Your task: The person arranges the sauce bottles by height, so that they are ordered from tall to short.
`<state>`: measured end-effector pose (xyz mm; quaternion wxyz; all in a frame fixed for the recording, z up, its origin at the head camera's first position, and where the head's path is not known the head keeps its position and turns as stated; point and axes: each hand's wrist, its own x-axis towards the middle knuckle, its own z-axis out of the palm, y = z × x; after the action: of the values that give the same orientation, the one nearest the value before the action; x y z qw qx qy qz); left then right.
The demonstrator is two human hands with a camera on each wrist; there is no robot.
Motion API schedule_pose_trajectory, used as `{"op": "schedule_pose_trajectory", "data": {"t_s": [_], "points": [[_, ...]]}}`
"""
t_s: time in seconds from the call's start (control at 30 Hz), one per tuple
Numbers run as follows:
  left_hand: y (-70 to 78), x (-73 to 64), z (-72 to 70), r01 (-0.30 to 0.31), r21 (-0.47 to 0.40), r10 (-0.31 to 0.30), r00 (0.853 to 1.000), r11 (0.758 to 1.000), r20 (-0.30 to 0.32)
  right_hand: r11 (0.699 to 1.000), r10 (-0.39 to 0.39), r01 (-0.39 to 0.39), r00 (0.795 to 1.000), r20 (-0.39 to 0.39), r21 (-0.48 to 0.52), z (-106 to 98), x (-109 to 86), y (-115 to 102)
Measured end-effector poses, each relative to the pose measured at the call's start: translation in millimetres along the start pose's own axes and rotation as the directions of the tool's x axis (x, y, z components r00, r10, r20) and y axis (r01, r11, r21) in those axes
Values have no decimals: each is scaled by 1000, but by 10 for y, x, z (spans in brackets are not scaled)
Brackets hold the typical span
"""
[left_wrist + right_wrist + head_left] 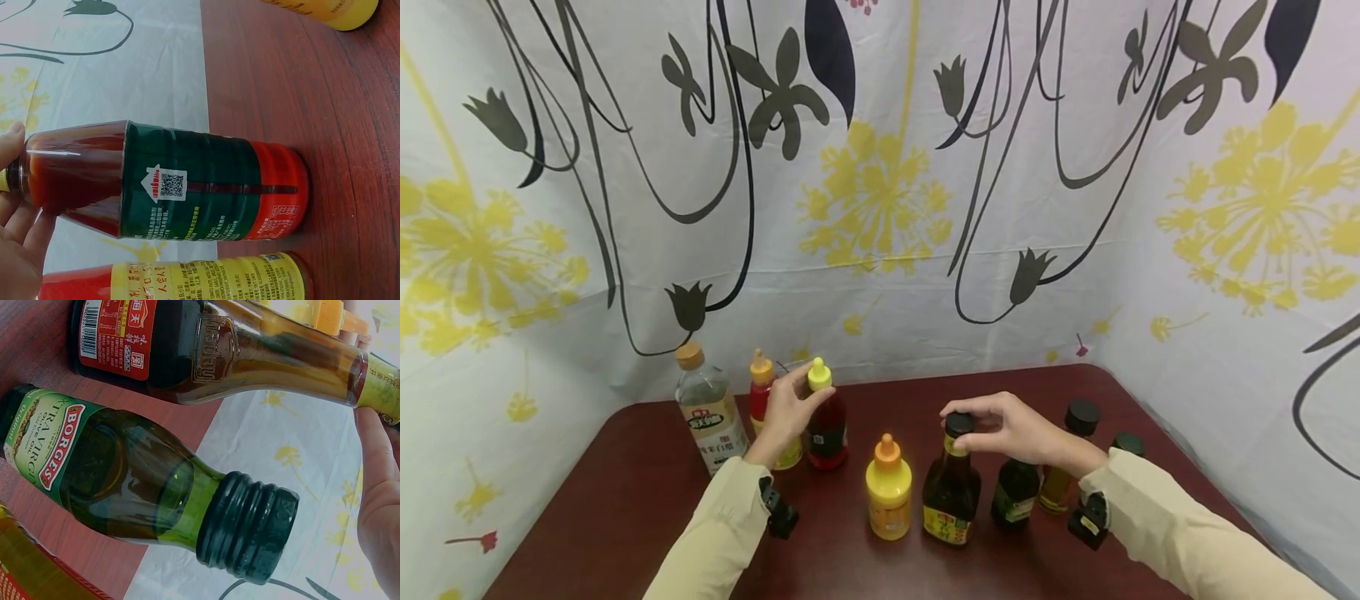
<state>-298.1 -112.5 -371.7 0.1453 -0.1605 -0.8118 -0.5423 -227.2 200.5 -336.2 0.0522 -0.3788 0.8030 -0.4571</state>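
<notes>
My left hand grips the neck of a sauce bottle with a yellow nozzle cap. In the left wrist view this sauce bottle shows red-brown contents and a green and red label. My right hand pinches the neck of a soy sauce bottle just under its black cap; in the right wrist view the soy sauce bottle has dark liquid and a red label. Both bottles stand upright on the dark red table. A yellow squeeze bottle with an orange nozzle stands between them.
Left of the left hand stand a clear white-vinegar bottle and a red squeeze bottle. Right of the soy sauce are a Borges olive oil bottle and an oil bottle; a dark green cap shows behind the right sleeve. Patterned cloth hangs behind the table.
</notes>
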Motion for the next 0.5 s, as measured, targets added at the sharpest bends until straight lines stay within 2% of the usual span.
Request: {"op": "schedule_pose_trajectory", "data": {"t_s": [0.2, 0.4, 0.5], "points": [[-5, 26, 17, 14, 28, -14, 1000, 1000, 11, 1000, 2, -2, 1000, 3, -5, 9, 5, -13], [16, 47, 45, 37, 80, -35, 999, 996, -26, 1000, 11, -11, 1000, -5, -12, 19, 2, -16], [11, 57, 51, 28, 88, -26, 999, 996, -25, 1000, 19, -19, 1000, -15, -15, 12, -1, -17]]}}
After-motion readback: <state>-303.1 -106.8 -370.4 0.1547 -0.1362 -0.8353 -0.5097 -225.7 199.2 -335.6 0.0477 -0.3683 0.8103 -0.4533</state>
